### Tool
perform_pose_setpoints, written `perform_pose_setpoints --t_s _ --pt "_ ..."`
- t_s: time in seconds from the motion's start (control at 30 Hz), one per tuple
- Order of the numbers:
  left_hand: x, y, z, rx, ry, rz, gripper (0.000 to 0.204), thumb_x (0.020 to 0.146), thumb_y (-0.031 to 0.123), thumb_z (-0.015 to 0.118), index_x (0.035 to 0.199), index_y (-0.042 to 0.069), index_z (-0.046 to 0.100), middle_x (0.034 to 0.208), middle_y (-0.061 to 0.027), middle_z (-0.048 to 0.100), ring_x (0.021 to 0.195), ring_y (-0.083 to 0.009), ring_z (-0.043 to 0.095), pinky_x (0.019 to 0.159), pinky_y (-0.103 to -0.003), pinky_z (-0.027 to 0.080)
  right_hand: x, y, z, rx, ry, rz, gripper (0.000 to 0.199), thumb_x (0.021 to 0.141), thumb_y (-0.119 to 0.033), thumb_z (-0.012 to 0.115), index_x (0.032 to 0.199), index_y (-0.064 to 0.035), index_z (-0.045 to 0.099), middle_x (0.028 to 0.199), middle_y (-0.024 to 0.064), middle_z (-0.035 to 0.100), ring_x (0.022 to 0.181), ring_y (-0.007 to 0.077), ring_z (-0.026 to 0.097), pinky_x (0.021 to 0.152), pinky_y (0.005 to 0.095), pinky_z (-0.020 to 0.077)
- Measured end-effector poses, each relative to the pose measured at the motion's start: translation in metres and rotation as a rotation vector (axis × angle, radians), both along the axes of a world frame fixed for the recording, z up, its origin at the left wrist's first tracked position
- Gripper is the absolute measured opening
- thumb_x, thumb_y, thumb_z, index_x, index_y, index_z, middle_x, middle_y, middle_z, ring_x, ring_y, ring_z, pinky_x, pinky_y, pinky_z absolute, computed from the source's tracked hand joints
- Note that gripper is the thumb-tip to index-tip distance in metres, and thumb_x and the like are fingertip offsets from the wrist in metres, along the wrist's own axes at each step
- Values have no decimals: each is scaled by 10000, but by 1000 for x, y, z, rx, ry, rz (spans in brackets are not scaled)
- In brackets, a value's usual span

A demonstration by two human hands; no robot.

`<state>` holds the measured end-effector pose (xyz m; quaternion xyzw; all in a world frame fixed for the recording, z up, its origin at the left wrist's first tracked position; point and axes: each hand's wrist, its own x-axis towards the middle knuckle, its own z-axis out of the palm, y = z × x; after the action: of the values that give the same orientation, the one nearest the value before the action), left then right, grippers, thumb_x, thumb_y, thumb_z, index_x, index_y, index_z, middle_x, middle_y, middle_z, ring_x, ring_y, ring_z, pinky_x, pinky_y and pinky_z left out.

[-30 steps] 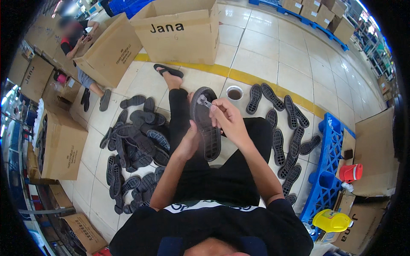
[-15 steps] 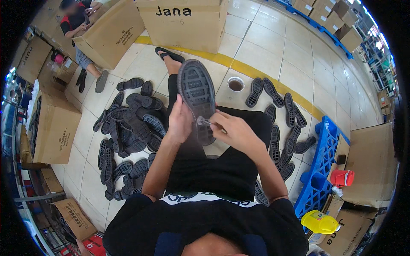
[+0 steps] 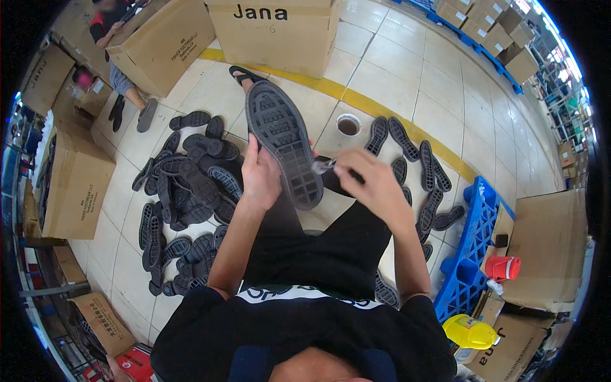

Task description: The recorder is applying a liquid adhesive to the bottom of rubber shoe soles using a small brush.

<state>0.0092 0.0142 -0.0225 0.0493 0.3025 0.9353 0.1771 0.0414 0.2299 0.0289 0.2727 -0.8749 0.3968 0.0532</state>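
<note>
My left hand [image 3: 262, 173] grips a dark shoe sole [image 3: 280, 127] along its left edge, holding it up over my lap with the ridged, grid-patterned side in view. Pinched in my right hand [image 3: 369, 181], which is blurred, is a small brush-like tool [image 3: 322, 167] with a pale tip. That tip is close beside the sole's right edge; whether it touches cannot be told. Beyond my right hand, a white cup [image 3: 349, 134] of brown liquid stands on the floor. Loose soles [image 3: 194, 184] lie heaped to my left, and more soles [image 3: 429, 204] are spread out to my right.
Cardboard boxes [image 3: 273, 41] stand ahead, with others [image 3: 79, 191] at left. On the right, a blue pallet [image 3: 463, 270] is beside a red container [image 3: 503, 267] and a yellow jug [image 3: 471, 331]. Another person [image 3: 102, 28] is at far left.
The sole has tilted, its heel swinging right and its toe left. My right hand has moved right and up, taking the tool from the sole's face to beside its edge.
</note>
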Motion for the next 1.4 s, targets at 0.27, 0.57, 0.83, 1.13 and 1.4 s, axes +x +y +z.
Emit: perform_pose_setpoints --t_s 0.27,0.57,0.83,1.13,1.4 --pt "18 6 11 5 0 -199 817 947 663 124 1424 30 326 1275 -238 541 1145 -394 562 1016 -484 406 -43 -17 27 -141 511 -60 151 826 -12 654 971 -8 611 1075 116 636 913 259 648 744 307 541" --pt "27 10 13 -3 3 -224 762 962 639 173 1389 37 361 1254 -230 548 1134 -371 570 992 -466 433 -65 -25 39 75 729 83 249 760 -36 662 1005 -16 621 1143 70 600 959 228 637 740 319 548" --pt "27 9 11 -39 41 -233 738 968 628 184 1391 49 359 1256 -202 544 1141 -342 568 988 -454 440 -65 -32 31 120 746 -59 218 777 -89 669 969 -25 590 1025 94 589 906 242 630 742 332 536" --pt "21 4 13 -107 27 -147 691 989 586 185 1404 59 354 1298 -131 520 1176 -291 541 1028 -444 404 -54 -30 12 475 735 -135 226 781 -151 658 966 -51 577 838 69 530 796 220 585 687 328 488" --pt "5 4 6 -141 18 33 680 997 567 197 1384 40 382 1291 -132 530 1185 -277 515 1051 -426 358 -22 -21 1 502 627 46 210 752 -167 676 894 -64 561 818 71 486 807 227 557 721 325 479"
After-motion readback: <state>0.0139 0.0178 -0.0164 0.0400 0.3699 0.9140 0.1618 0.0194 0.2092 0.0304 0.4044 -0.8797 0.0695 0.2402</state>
